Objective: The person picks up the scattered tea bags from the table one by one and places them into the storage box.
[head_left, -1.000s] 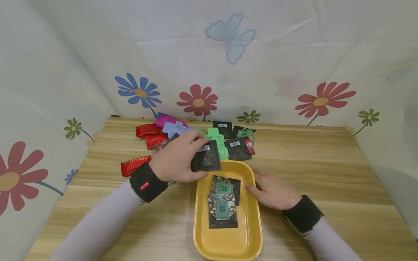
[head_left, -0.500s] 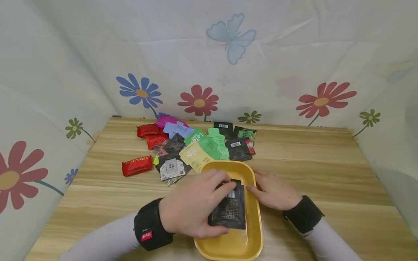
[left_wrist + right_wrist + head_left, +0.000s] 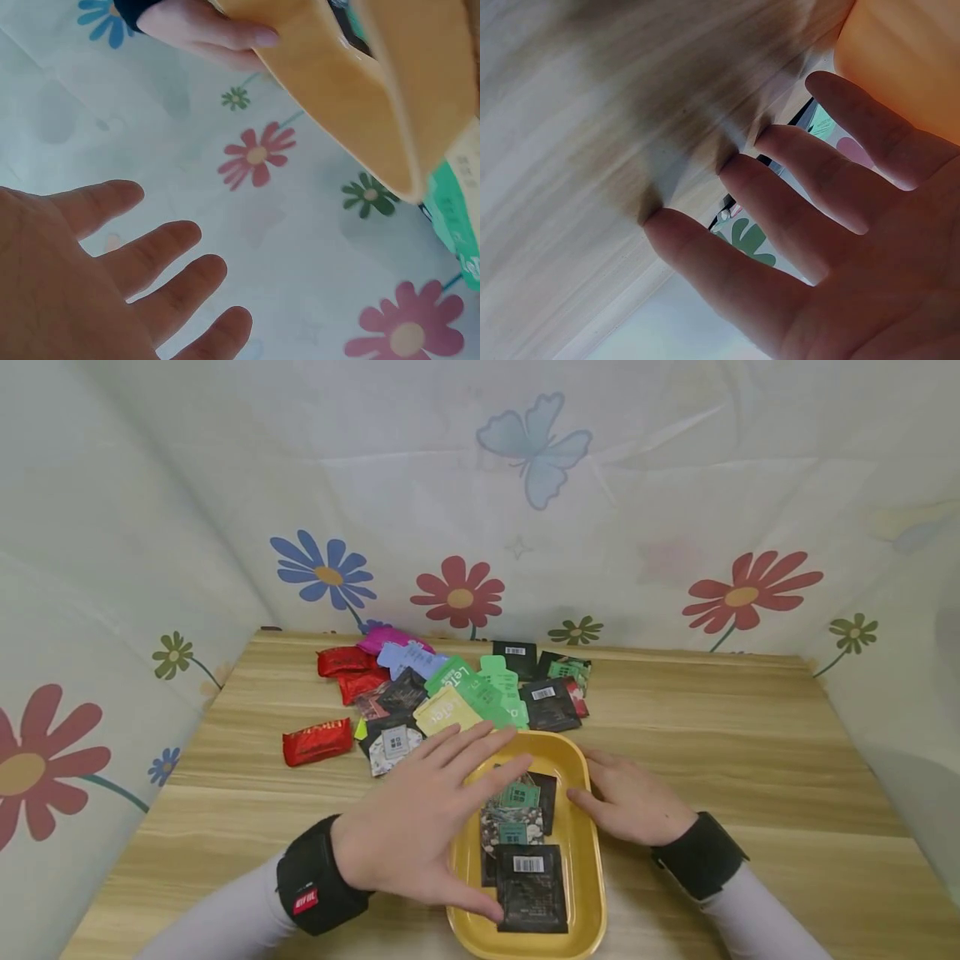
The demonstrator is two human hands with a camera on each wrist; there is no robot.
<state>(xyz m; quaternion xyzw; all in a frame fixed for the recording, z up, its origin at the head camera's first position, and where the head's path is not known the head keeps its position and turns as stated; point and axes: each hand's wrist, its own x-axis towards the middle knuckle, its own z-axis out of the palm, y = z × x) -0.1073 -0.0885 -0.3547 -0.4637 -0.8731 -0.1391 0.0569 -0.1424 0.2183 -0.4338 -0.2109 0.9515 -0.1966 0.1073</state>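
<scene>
A black packet with a barcode lies flat at the near end of the yellow tray, overlapping a green-labelled packet. Over the tray's left side, the left hand is spread wide and holds nothing, its thumb tip right by the black packet; contact cannot be told. The right hand, fingers extended, rests against the tray's right side, fingertips on the table. That pale, streaky wood-grain top carries a heap of cards and packets beyond the tray. White cloth printed with flowers and a butterfly encloses its back and sides.
</scene>
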